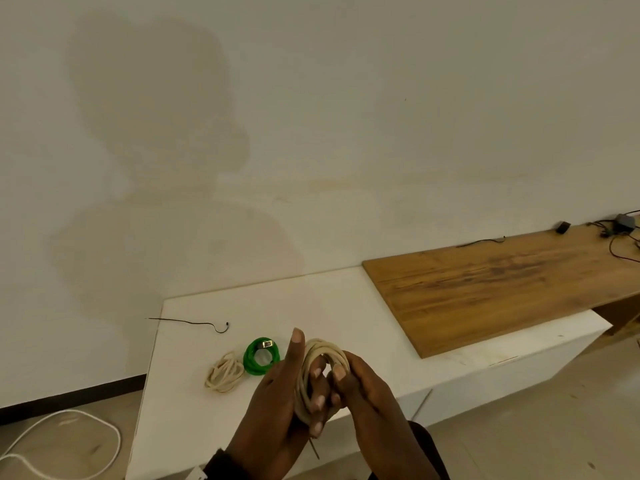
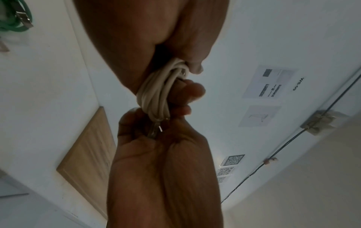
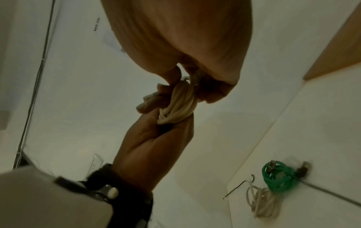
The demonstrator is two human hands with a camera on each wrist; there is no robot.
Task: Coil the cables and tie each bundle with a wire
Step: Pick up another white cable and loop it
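Observation:
In front of me, above the table's front edge, both hands hold a coil of cream cable [image 1: 323, 355]. My left hand [image 1: 313, 403] has its fingers curled through the loop, with the index finger pointing straight up. My right hand [image 1: 341, 386] pinches the coil's right side with thumb and fingers. A thin dark wire end [image 1: 315, 452] pokes out below the hands. The left wrist view shows the bunched strands [image 2: 158, 92] between the two hands, and the right wrist view shows the same bundle [image 3: 179, 104]. A loose black wire [image 1: 194, 323] lies at the table's far left.
On the white table [image 1: 311, 306] lie a green cable coil [image 1: 261, 356] and a second cream coil [image 1: 224, 374]. A wooden board [image 1: 502, 292] covers the right part, with a black wire [image 1: 481, 241] and small devices [image 1: 623, 223]. A white cable [image 1: 69, 441] loops on the floor.

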